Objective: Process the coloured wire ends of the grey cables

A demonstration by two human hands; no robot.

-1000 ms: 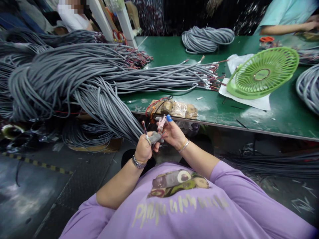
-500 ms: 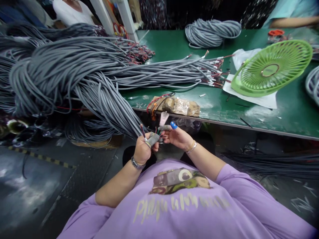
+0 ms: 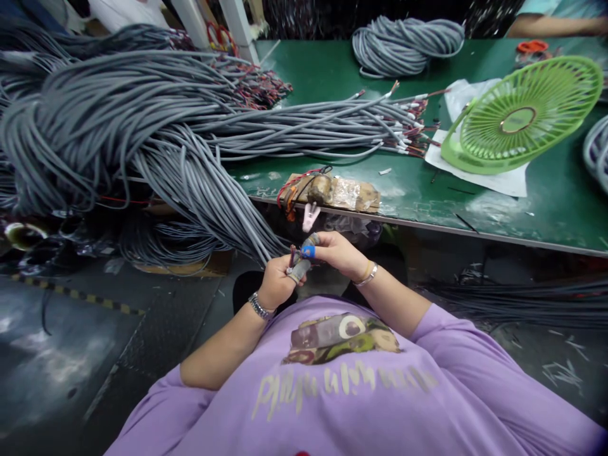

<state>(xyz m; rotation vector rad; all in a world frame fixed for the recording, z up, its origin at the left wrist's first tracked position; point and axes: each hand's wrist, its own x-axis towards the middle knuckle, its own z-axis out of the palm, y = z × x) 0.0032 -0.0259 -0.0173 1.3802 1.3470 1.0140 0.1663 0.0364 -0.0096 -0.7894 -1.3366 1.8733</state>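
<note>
My left hand [image 3: 280, 280], with a grey cover on its thumb, is closed around the end of a grey cable close to my lap. My right hand [image 3: 337, 253] pinches at the same cable end; a blue cover is on its thumb and a grey one on a finger. Thin dark wires show between the fingertips, but my fingers hide most of them. A thick bundle of grey cables [image 3: 223, 199] runs down from the bench to my left hand. Just beyond my hands, a pale pink clip [image 3: 310, 216] hangs at the bench edge.
On the green bench [image 3: 313, 73] lie more grey cables [image 3: 304, 130] with stripped ends, a coiled cable [image 3: 406, 47], and a taped wooden block [image 3: 349, 193]. A green fan [image 3: 527, 117] stands at right on white paper [image 3: 494, 182]. Another person's arm [image 3: 555, 25] shows at top right.
My right hand has turned and closed in on my left hand, its blue-covered thumb now pressed down at the wires. The coloured wires that were spread apart are mostly covered.
</note>
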